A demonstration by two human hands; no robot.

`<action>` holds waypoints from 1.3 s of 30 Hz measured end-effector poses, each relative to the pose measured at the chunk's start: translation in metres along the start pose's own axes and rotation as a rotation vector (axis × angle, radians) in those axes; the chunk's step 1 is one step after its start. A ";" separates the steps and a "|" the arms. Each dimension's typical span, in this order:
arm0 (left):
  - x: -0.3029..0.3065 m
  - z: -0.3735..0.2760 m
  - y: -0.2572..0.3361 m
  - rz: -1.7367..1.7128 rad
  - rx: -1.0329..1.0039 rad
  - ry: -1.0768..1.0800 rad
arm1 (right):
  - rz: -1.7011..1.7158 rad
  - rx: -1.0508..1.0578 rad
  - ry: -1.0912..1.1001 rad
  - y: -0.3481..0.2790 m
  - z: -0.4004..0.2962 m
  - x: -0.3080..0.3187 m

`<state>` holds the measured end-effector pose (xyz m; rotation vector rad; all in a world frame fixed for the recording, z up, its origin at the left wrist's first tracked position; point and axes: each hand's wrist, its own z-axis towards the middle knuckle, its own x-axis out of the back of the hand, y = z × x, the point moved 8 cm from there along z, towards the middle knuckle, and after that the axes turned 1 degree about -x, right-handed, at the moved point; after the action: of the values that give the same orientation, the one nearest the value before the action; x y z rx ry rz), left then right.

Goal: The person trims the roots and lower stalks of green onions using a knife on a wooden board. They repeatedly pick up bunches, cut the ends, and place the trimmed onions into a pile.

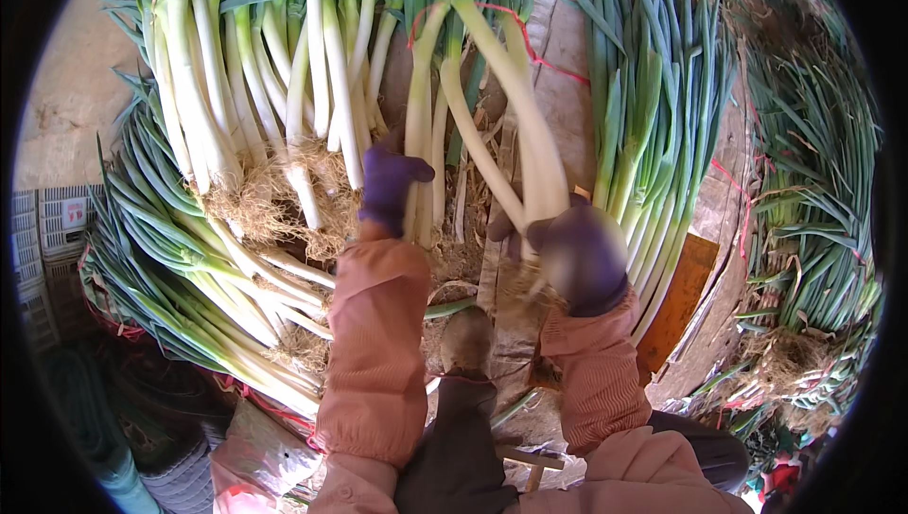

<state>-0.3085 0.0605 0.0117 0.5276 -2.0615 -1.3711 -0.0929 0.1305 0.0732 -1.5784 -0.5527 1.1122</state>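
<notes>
My right hand (589,259), in a purple glove and blurred, is closed around the lower white end of thick long green onions (543,152). The glove hides part of their root ends. My left hand (392,184), also gloved in purple, lies against another onion stalk (420,110), its thumb crossing the front. Its fingers are mostly hidden, so its grip is unclear. Just left of it is a pile of onions (206,88) with tangled brown roots (262,195). A red string (525,32) runs across the stalks above my hands.
At right, onions with white ends (660,159) lie beside a rusty orange plate (684,287). Beyond them sits another onion heap (816,195). More onions (213,287) fan out at lower left, near plastic crates (64,219). A shoe (468,340) is between my forearms.
</notes>
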 end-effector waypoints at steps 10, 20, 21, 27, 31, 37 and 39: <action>-0.031 0.003 -0.072 -0.583 0.191 -0.300 | -0.592 0.055 0.298 0.046 -0.005 0.004; -0.047 -0.025 -0.008 -0.627 -0.005 -0.068 | -0.664 -0.095 0.327 0.034 0.014 -0.040; -0.048 -0.030 -0.003 -0.627 0.032 -0.108 | -0.525 -0.194 0.309 0.045 0.013 -0.032; 0.003 0.006 -0.057 0.157 -0.151 0.271 | 0.003 -0.445 0.284 0.067 -0.002 0.001; -0.027 0.013 -0.061 0.683 0.104 0.121 | -0.016 -0.357 0.326 0.059 -0.010 0.007; -0.013 0.015 -0.037 0.082 0.203 -0.030 | -0.187 -0.115 0.111 0.032 -0.018 0.008; 0.003 -0.013 -0.022 -0.153 0.030 -0.070 | 0.049 -0.027 0.048 0.050 -0.032 0.009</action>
<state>-0.3024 0.0414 -0.0038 0.6704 -2.1387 -1.4661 -0.0710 0.1056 0.0228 -1.6455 -0.5006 1.1044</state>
